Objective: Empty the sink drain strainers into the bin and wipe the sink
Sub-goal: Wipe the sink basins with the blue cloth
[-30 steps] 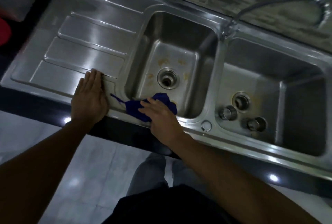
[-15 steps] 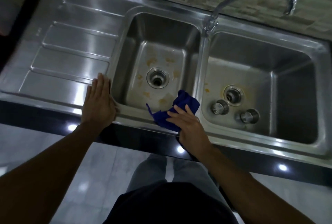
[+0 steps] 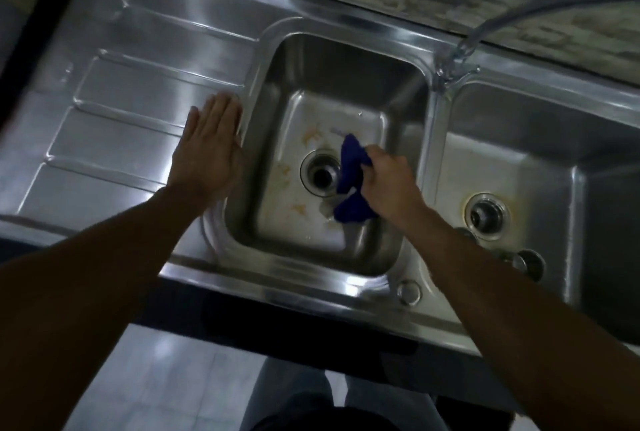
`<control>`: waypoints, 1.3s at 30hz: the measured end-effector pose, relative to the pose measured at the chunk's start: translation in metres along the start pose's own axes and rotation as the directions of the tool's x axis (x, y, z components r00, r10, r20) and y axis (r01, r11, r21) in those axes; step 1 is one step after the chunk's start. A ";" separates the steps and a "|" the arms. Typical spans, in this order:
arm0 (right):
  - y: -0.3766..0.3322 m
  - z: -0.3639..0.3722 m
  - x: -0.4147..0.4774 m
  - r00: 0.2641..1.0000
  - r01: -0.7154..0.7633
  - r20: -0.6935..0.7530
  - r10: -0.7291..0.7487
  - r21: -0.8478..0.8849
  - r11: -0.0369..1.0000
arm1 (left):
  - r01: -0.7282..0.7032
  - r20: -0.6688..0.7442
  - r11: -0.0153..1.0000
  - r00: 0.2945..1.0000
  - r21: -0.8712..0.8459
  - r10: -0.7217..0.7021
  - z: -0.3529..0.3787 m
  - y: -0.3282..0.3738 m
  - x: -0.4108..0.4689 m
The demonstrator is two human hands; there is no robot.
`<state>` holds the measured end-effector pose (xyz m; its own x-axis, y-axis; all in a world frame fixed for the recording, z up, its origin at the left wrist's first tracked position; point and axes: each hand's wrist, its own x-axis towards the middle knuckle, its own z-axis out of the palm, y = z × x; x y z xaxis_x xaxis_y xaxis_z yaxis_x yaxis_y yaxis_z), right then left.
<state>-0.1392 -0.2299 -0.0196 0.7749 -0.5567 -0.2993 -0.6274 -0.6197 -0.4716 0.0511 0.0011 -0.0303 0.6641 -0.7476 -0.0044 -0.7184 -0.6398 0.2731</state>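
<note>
Right hand (image 3: 388, 185), fingers clenching the cloth (image 3: 351, 167) just right of the drain (image 3: 320, 172), is wiping the basin (image 3: 346, 77) and should be pressing firmly over the stains (image 3: 311, 135) around the drain; left hand (image 3: 209, 150), fingers released, is bracing left of it.

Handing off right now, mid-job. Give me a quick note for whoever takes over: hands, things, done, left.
Left hand: open, flat on the drainboard beside the left basin.
Right hand: grips the blue cloth down in the left basin, at its open drain.
One strainer sits loose in the right basin; a second is mostly hidden by the forearm.
Done: strainers out, wiping started.
Left: orange stains in the left basin, then the right basin. Whether the strainers are emptied cannot be seen.
</note>
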 end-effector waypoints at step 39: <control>-0.004 0.144 0.157 0.943 -0.264 -0.253 0.217 -0.166 0.950 | -0.003 -0.079 0.998 0.997 -0.056 -0.001 0.011 -0.010 0.026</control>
<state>-0.0034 -0.2352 -0.1841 0.5747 -0.7994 -0.1750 -0.8132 -0.5338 -0.2318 0.0726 -0.0139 -0.0439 0.6794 -0.7303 0.0710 -0.7076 -0.6265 0.3268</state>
